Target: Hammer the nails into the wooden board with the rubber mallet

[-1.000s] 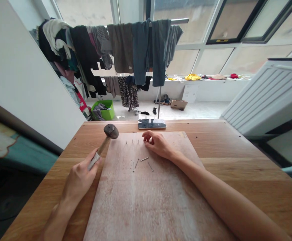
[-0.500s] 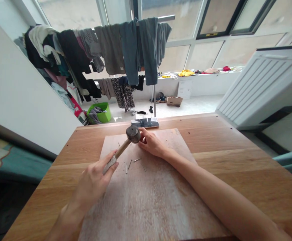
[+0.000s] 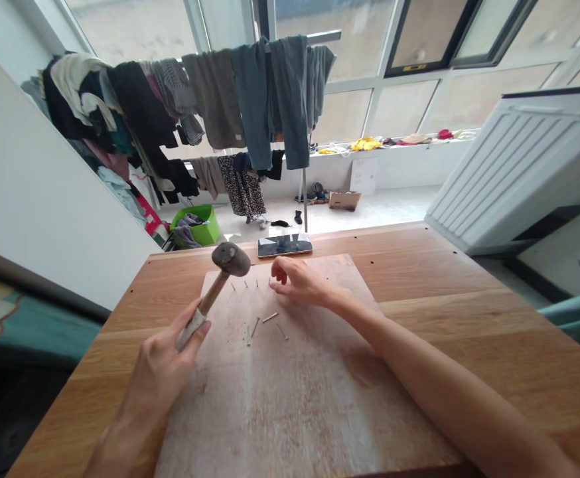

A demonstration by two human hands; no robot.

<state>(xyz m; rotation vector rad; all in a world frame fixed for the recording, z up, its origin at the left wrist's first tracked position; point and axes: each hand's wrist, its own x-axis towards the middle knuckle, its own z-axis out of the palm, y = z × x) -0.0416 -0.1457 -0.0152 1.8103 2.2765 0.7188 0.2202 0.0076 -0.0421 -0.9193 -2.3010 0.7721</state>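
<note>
My left hand [image 3: 173,352] is wrapped around the pale lower handle of a mallet [image 3: 231,259]. Its dark, rounded head is raised above the far left part of a worn wooden board [image 3: 280,392]. Near the board's far edge, my right hand [image 3: 297,280] has its thumb and curled index finger apart. Its fingertips are right beside an upright nail [image 3: 269,281]; whether they touch it I cannot tell. Left of that, a row of upright nails [image 3: 245,284] stands in the board. Several loose nails [image 3: 255,327] lie on the board nearer to me.
Under the board is a wooden table [image 3: 434,318]. A phone [image 3: 285,245] lies on it beyond the board. Past the table stand a rack of hanging clothes [image 3: 250,99] and a green basket [image 3: 205,226]. A white ribbed unit [image 3: 509,166] is at the right.
The mallet has moved left, away from my right hand, uncovering the upright nails. My right hand's fingers have spread, and the nail beside them now shows.
</note>
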